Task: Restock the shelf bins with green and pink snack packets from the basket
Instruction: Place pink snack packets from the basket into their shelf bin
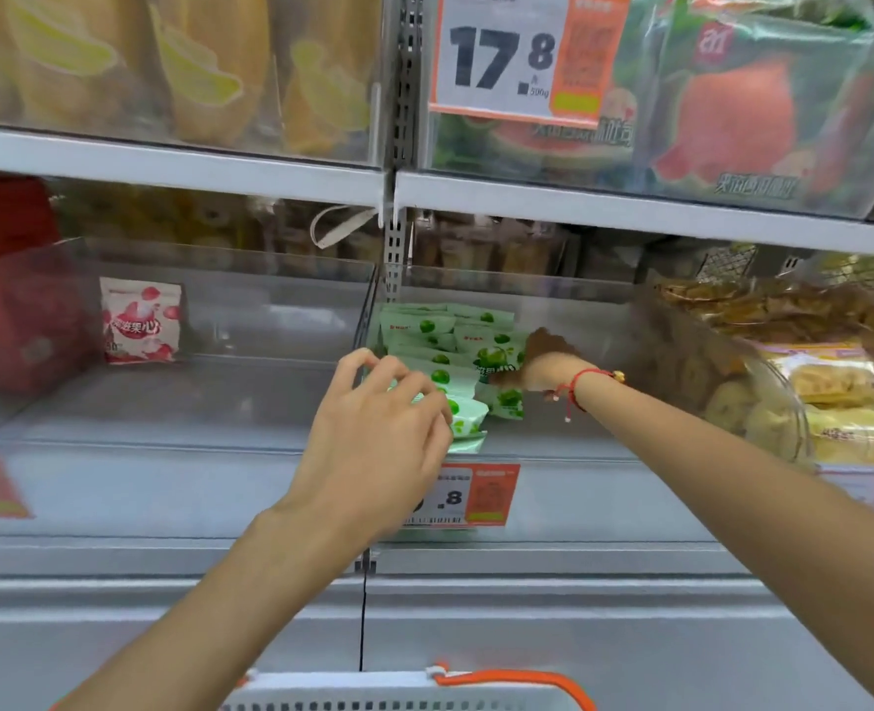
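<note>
Green packets [455,351] already fill the clear bin [568,300] at frame centre. The left hand [378,433] pinches one more packet [468,420] at the bin front, while the right hand [547,364] reaches inside, its grip hidden. Next move, I judge: release it, then take the next from the basket [404,697] at the bottom edge.

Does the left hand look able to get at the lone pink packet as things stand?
Probably yes: the left hand hovers at the green packets, and the pink packet stands alone in the neighbouring bin, whose top looks open.
</note>
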A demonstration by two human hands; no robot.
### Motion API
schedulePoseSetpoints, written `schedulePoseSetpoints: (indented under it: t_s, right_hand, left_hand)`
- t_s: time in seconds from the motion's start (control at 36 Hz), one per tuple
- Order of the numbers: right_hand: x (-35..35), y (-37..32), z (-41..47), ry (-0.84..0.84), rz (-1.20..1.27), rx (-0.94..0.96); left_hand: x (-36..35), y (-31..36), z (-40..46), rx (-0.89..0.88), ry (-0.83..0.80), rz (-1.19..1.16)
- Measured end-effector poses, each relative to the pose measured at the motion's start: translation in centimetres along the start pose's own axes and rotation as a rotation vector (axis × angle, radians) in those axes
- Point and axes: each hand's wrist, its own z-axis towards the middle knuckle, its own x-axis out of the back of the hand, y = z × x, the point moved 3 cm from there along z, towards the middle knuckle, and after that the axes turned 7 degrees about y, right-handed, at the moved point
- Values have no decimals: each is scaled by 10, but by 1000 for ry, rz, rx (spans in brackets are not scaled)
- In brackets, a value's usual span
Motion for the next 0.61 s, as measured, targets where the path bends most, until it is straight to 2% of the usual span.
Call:
schedulePoseSetpoints:
  t_s: [0.06,0.19,0.28,0.39,0.5,0.61]
  right_hand:
    - [-3,-3,2,-54,36,-29]
    - [-24,-10,-1,-301,375,-158]
    - [-22,-9,-8,-328,519,-181]
    - [-14,-6,-19,-358,583,-178]
    - [3,-1,-38,-293,519,-121]
    - [24,3,-75,-75,448,61]
  left_hand:
    - [0,0,0,-8,0,5]
    - [0,0,0,-11,7,9]
    - [-1,0,-1,-17,-6,12]
    - [-1,0,0,-6,-6,-11]
    - [0,-2,0,13,12,-89]
    - [14,-1,-5,3,44,-285]
